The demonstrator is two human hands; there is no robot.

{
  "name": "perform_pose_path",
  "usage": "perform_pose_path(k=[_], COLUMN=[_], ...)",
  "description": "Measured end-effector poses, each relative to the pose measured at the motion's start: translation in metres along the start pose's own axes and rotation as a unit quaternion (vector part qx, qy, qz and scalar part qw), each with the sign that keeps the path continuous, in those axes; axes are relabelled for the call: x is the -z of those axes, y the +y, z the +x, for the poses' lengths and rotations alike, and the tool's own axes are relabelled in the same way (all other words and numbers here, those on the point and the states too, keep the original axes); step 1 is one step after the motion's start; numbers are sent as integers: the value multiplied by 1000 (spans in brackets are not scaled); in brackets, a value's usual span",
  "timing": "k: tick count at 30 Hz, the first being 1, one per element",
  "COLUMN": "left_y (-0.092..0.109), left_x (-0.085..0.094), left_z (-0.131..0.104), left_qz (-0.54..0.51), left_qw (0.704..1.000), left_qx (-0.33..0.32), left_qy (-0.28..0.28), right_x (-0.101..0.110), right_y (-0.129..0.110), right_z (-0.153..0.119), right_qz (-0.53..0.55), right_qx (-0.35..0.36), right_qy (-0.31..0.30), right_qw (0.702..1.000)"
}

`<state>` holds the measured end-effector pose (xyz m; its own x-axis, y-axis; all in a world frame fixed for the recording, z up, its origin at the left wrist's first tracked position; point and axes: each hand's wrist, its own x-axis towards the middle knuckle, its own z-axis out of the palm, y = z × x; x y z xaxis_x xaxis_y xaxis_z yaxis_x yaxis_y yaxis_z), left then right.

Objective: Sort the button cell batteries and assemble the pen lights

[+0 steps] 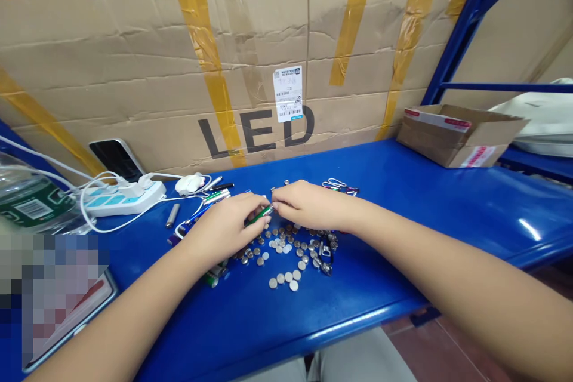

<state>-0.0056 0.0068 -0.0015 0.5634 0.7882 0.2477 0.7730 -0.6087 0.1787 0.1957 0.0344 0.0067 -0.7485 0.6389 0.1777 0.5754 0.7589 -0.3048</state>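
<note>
Blue bench (447, 209): glossy metal, carrying everything here.
Left hand (224, 228): fingers closed round a green pen (261, 213), holding its barrel.
Right hand (308, 206): fingers pinched on the pen's tip end, meeting the left hand.
Pen: held just above the bench, over the cells.
Cells (286, 250): many small silver button cells loose on the bench under and in front of both hands.
Box (461, 134): small open cardboard box at far right; contents cannot be seen.
Power strip (123, 197): white, at left, cables plugged in.
Bottle (31, 203): clear plastic, far left.
</note>
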Motion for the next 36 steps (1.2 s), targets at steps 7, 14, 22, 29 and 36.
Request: perform_pose_path(k=[7,14,22,29,36], left_y=[0,-1,1,4,0], left_x=[-3,-3,-1,1,0], left_z=[1,1,2,1,0], left_qz=[1,-1,3,12,5], left_qw=[999,999,999,998,996], left_qx=[10,5,4,6,-12], left_qy=[-49,-52,-51,-67,-85], right_x=[0,2,2,1,0], right_y=[-2,-5,-5,-4,-7], right_z=[-1,-2,-2,-2,-3], right_qz=[-30,-35,-40,-48,-61], right_qx=[18,15,22,27,39], right_qy=[-32,-42,-43,-43,-54], right_qw=[999,998,998,998,996])
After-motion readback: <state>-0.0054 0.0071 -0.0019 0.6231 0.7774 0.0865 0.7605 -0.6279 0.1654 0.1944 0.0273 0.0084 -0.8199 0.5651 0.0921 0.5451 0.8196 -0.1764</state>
